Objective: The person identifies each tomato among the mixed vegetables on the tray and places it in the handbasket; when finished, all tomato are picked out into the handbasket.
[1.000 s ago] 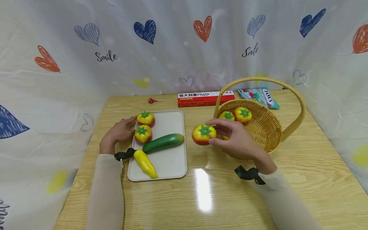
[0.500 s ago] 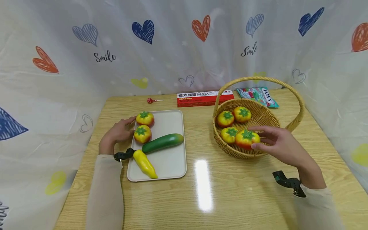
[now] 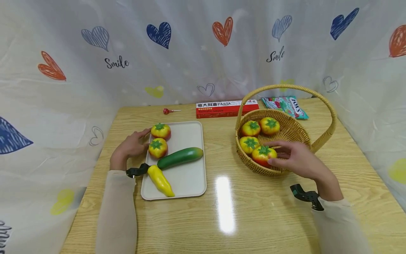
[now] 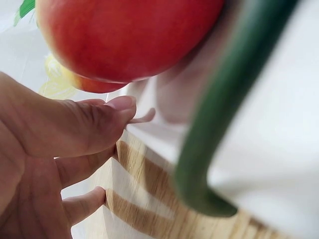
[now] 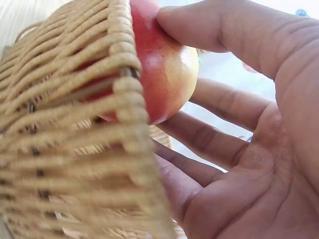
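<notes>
In the head view, my right hand (image 3: 298, 158) grips a yellow-red tomato (image 3: 264, 156) with a green star-shaped top, inside the near side of the wicker basket (image 3: 293, 132). The right wrist view shows the thumb and fingers around that tomato (image 5: 167, 74), close behind the woven rim (image 5: 132, 89). Three similar tomatoes (image 3: 248, 144) lie to its left and behind it in the basket. My left hand (image 3: 130, 146) rests at the left edge of the white tray (image 3: 190, 187), fingers loosely extended beside two more tomatoes (image 3: 158, 148). A thumb (image 4: 94, 124) shows below one in the left wrist view.
On the tray also lie a green zucchini (image 3: 180, 157) and a yellow pepper (image 3: 160, 181). Behind stand a lollipop (image 3: 166, 111), a red pasta box (image 3: 226, 109) and a teal candy bag (image 3: 285, 107). The basket's tall handle (image 3: 287, 86) arches over its opening.
My right hand has carried its tomato from between tray and basket into the basket, then shifted slightly left and pushed it against the neighbouring tomato. The left hand stays at the tray edge.
</notes>
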The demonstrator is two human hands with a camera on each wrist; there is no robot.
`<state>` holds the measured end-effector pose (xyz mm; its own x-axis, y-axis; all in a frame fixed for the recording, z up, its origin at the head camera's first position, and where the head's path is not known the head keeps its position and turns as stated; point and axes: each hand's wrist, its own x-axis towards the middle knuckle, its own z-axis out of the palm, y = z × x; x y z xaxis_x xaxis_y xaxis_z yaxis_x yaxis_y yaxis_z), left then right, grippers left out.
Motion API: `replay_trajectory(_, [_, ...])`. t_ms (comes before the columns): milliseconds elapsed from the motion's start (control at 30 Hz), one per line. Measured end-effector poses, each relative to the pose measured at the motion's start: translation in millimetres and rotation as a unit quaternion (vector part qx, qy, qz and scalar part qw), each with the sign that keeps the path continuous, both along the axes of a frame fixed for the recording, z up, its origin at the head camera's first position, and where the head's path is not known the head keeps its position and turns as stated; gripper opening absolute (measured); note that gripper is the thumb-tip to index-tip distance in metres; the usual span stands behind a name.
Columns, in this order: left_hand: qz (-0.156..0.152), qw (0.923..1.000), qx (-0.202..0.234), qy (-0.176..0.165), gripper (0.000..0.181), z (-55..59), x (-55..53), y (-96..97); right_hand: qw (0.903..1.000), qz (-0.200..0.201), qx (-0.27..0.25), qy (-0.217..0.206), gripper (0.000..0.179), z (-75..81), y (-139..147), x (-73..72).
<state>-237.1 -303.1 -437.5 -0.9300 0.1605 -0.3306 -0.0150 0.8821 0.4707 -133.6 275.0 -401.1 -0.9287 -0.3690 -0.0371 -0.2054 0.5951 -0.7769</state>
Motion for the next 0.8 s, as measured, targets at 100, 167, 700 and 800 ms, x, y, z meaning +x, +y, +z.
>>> replay_trajectory(100, [0.003, 1.0, -0.001, -0.004, 0.074, -0.8, -0.5, -0.5, 0.9999, -0.002, -0.012, 0.004, 0.045, -3.5, -6, -6.0])
replay_trajectory(167, [0.006, 1.0, -0.002, -0.007, 0.074, -0.9, -0.8, -0.7, 0.9997, -0.005, -0.022, 0.006, 0.045, -5.6, -11, -9.6])
replay_trajectory(700, [0.014, 0.9998, 0.002, -0.016, 0.074, -1.7, -1.1, -0.5, 0.9982, -0.014, 0.034, 0.047, 0.051, -14.1, -21, -16.8])
replay_trajectory(800, [0.013, 0.9998, -0.001, -0.013, 0.075, -1.6, -1.0, -1.0, 0.9975, -0.018, 0.044, 0.052, 0.052, -12.9, -20, -15.5])
